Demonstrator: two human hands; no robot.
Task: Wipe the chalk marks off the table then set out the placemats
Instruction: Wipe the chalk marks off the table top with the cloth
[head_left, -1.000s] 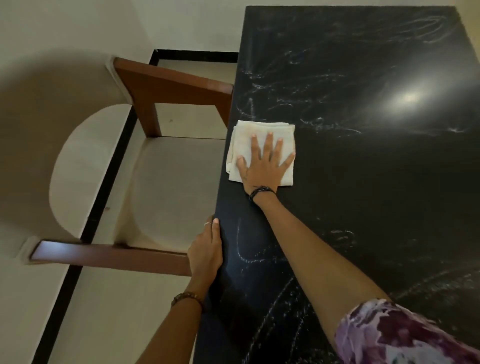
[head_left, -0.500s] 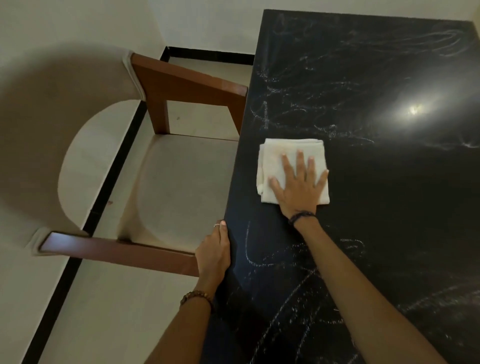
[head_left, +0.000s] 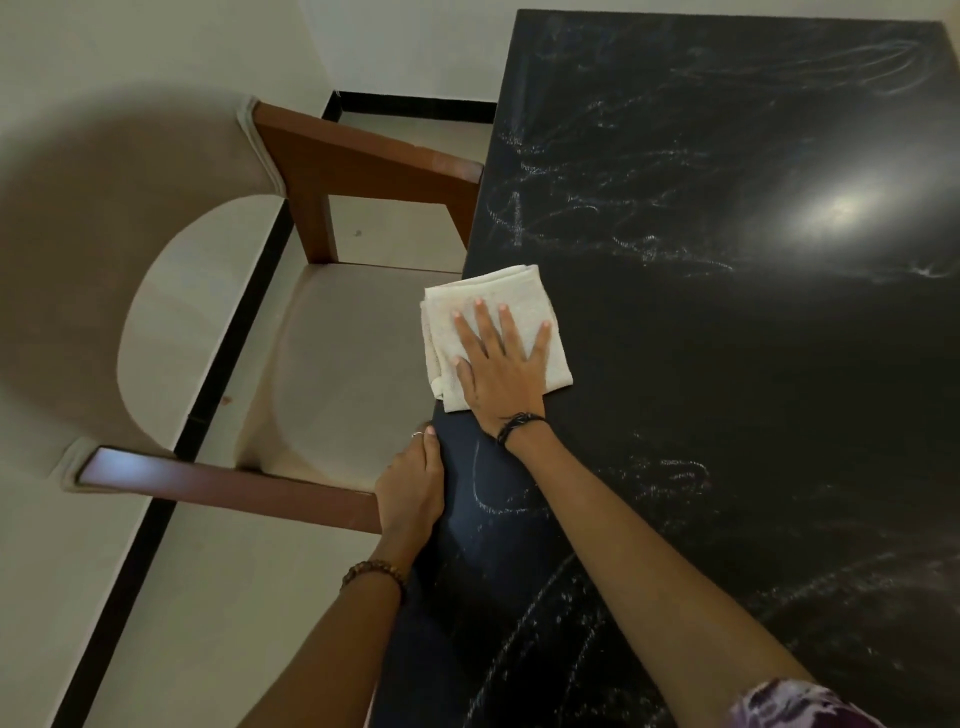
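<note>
A folded white cloth (head_left: 524, 296) lies at the left edge of the black table (head_left: 753, 389), part of it hanging past the edge. My right hand (head_left: 501, 366) presses flat on the cloth with fingers spread. My left hand (head_left: 410, 483) rests on the table's left edge, nearer to me, its fingers hidden over the side. White chalk marks (head_left: 587, 218) cover the far part of the table, and more chalk marks (head_left: 498, 499) sit close to me. A dark band without marks runs across the table to the right of the cloth. No placemats are in view.
A wooden armchair (head_left: 363, 161) with a beige seat (head_left: 353, 364) stands against the table's left side. Beyond it the pale floor has a black strip (head_left: 218, 379) running along it.
My right hand slid the cloth right across the table, then back left to the edge, where it now overhangs. My left hand stayed on the table edge.
</note>
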